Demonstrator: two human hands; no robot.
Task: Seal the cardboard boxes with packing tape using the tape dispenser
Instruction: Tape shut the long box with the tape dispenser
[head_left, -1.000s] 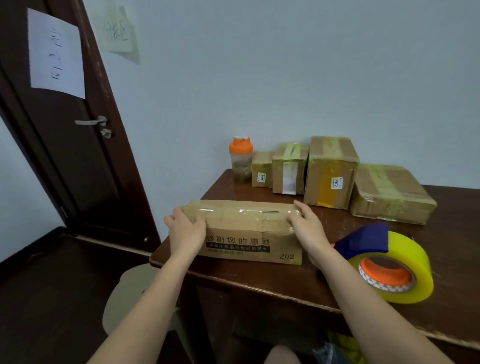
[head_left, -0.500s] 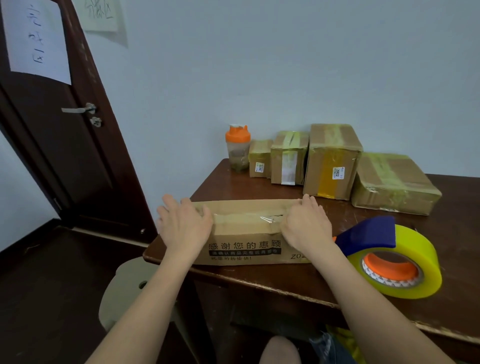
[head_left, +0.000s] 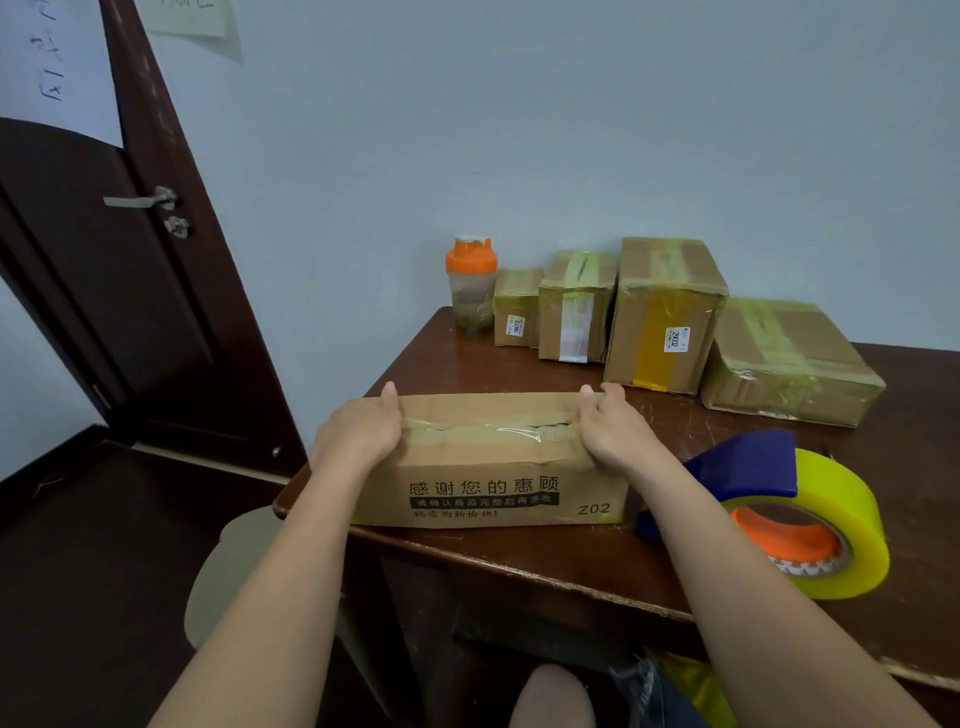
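Head view, the one view on record:

Long box (head_left: 488, 467): lies lengthwise at the near left corner of the counter (head_left: 519, 551), printed side toward us. We judge it sits at the edge so both hands can reach its ends.

Tape on the long box (head_left: 498, 428): a clear strip runs along the top seam, wrinkled in the middle. We read the seam as already covered and now being smoothed.

Left hand (head_left: 358, 436): rests on the left end of the box top, thumb up at the far edge. The fingers are bent over the corner and we cannot tell how firmly they press.

Right hand (head_left: 613, 431): mirrors it on the right end, fingers curled down over the box's end, thumb up. We take the pair as steadying the box and pressing the tape ends down.

Tape dispenser (head_left: 748, 467): blue, set down just right of the box, close by the right forearm, held by no one. We judge it parked within reach for the next strip.

Tape roll (head_left: 836, 525): yellow with an orange core, mounted in the dispenser.

Sealed boxes (head_left: 667, 312): four, taped, lined up along the wall, well apart from the work. We take them as finished.

Shaker bottle (head_left: 470, 283): orange lid, at the left end of that row.
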